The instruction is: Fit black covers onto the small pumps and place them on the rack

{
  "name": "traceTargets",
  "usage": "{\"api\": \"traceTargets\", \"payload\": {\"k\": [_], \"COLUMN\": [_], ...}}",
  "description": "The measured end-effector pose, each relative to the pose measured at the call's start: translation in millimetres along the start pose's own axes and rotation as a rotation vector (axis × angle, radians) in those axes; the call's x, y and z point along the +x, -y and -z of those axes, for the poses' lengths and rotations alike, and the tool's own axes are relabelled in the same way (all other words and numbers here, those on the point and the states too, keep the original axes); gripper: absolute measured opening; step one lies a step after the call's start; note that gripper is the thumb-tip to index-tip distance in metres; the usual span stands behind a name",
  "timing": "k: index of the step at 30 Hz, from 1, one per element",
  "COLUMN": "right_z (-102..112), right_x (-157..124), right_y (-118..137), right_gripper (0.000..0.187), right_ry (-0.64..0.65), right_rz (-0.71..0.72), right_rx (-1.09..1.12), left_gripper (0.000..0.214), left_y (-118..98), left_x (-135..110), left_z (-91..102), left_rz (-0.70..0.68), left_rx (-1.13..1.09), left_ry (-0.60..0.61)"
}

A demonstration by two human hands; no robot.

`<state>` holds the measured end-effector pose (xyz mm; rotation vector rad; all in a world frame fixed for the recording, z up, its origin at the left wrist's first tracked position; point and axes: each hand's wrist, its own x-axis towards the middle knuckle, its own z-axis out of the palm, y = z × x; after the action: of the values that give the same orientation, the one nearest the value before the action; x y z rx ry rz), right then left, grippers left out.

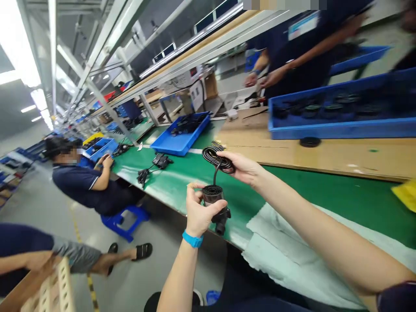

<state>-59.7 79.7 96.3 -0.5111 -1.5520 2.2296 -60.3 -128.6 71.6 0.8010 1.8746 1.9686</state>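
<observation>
My left hand [201, 210], with a blue band on its wrist, is closed around a small black pump [216, 206]. The pump's ribbed round top and a lower outlet show past my fingers. A black cable rises from the pump to a tight coil of black cable [218, 159], which my right hand [242, 167] holds. Both hands are above the green bench mat [240, 203], near its edge. The part of the pump inside my left palm is hidden.
Blue trays [180, 134] hold black parts, and a long one [338, 128] holds round pieces on cardboard. Cabled units [159, 164] lie on the mat. A pale cloth [292, 255] covers the near edge. A co-worker [87, 182] sits left; another [302, 56] stands beyond.
</observation>
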Motion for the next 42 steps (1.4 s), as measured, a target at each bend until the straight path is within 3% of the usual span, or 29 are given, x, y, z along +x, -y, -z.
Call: {"api": "traceTargets", "payload": {"k": [6, 9, 11, 14, 18, 21, 26, 30, 34, 38, 42], "right_z": [-98, -155, -197, -262, -345, -410, -500, -542, -566, -560, -538], "right_x": [-1, -17, -33, -65, -120, -169, -283, -391, -503, -603, -668], "right_y": [-31, -51, -66, -94, -147, -196, -255, -267, -276, -298, -328], "right_gripper": [0.023, 0.033, 0.04, 0.044, 0.045, 0.038, 0.042, 0.039, 0.025, 0.023, 0.027], "right_ry": [0.229, 0.392, 0.523, 0.778, 1.181, 1.478, 1.81, 2.016, 2.254, 2.447, 2.547], "right_rz": [-0.062, 0.004, 0.042, -0.036, -0.109, 0.137, 0.859, 1.389, 1.736, 1.975, 2.095], "right_rx": [-0.058, -0.12, -0.18, -0.261, -0.398, -0.551, -0.725, -0.702, -0.424, -0.238, -0.133], "left_gripper": [0.062, 0.059, 0.064, 0.08, 0.067, 0.066, 0.057, 0.054, 0.053, 0.051, 0.047], "left_y": [5, 11, 18, 30, 42, 48, 59, 71, 82, 87, 87], "left_x": [-49, -87, -119, -175, -259, -319, -400, -447, -494, -542, -574], "left_z": [64.2, 99.5, 122.9, 154.8, 185.6, 205.1, 232.4, 251.3, 278.3, 300.7, 311.6], "left_rz": [0.003, 0.011, 0.033, 0.062, 0.098, 0.171, 0.35, 0.451, 0.539, 0.774, 0.878], "left_rx": [0.112, 0.245, 0.344, 0.484, 0.792, 0.969, 1.131, 1.123, 1.072, 0.848, 0.676], "left_ry": [-0.277, -0.447, -0.567, -0.774, -1.032, -1.172, -1.482, -1.79, -2.148, -2.419, -2.544]}}
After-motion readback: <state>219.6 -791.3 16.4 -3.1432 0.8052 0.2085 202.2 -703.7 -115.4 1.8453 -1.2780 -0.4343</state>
